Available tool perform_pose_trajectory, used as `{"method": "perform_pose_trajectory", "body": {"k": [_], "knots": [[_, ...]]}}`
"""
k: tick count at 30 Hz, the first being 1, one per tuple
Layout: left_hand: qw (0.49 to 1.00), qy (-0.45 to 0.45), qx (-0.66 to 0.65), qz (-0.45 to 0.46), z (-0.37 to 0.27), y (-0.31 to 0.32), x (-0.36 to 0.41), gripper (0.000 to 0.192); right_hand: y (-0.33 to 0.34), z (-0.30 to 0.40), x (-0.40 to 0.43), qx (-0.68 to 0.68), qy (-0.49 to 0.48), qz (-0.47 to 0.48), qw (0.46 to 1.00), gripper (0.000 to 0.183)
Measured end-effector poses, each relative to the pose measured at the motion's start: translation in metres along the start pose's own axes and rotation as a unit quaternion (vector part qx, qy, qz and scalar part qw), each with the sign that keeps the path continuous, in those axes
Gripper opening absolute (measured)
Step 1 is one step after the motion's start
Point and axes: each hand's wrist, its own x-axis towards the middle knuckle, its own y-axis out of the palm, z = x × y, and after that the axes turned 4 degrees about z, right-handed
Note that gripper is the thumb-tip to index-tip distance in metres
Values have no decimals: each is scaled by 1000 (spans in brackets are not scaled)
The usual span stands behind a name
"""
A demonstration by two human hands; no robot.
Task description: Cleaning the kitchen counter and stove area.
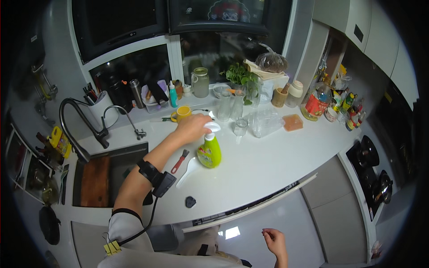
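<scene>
With its fingers at the white spray head, my left hand (193,128) grips the top of a lime-green spray bottle (210,153) standing upright on the white countertop (254,167). Beside the bottle lie a white plastic spoon (188,171) and a brush with a red handle (179,162). A small black object (190,202) rests nearer the counter's front edge. Behind my left hand stands a yellow mug (182,113). My right hand (275,242) is low in front of the counter, over the floor, its fingers loosely curled and nothing visible in them.
On the left, a sink (127,164) holds a wooden cutting board (95,182), under a black faucet (72,134). Glass bottles (231,107), a small glass (240,127), a clear plastic bag (266,122) and an orange block (292,122) stand behind. A drawer (251,209) is pulled out below the counter.
</scene>
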Motion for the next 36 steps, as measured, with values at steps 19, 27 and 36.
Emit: {"method": "perform_pose_trajectory", "body": {"k": [19,27,36], "knots": [[942,-240,117,-202,213,13,207,17,-21,62,125,-142,19,49,989,20],[916,-249,116,-293,245,33,212,19,-21,51,164,-121,46,59,990,14],[930,-304,55,-200,245,23,210,29,-22,57,195,-104,12,102,989,14]]}}
